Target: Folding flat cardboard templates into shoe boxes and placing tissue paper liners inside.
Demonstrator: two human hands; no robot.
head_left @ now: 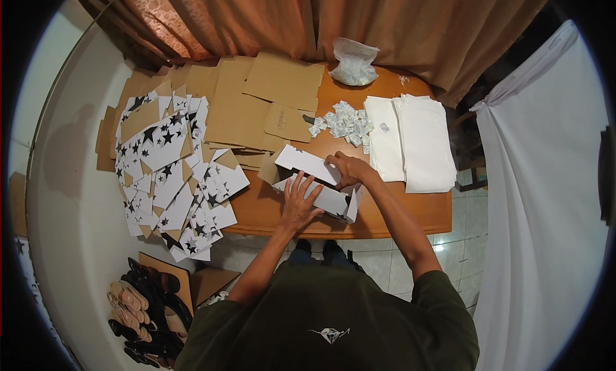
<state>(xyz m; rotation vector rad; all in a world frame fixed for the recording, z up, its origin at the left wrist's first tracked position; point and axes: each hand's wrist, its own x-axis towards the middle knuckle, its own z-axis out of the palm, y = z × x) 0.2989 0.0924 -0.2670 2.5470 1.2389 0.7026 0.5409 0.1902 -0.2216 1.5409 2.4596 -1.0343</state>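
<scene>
A partly folded white cardboard box with a few black stars lies at a slant near the front edge of the table. My left hand rests on its near side panel, fingers spread and stretched out. Curled over the far panel, towards the box's right end, my right hand grips the cardboard. The fingertips inside the box are partly hidden. At the right end a flap stands up.
Star-printed flat box pieces heap on the left, beside stacked brown cardboard sheets. Small clear packets lie behind the box, near a plastic bag. White sheet stacks lie right on the table. Shoes stand lower left.
</scene>
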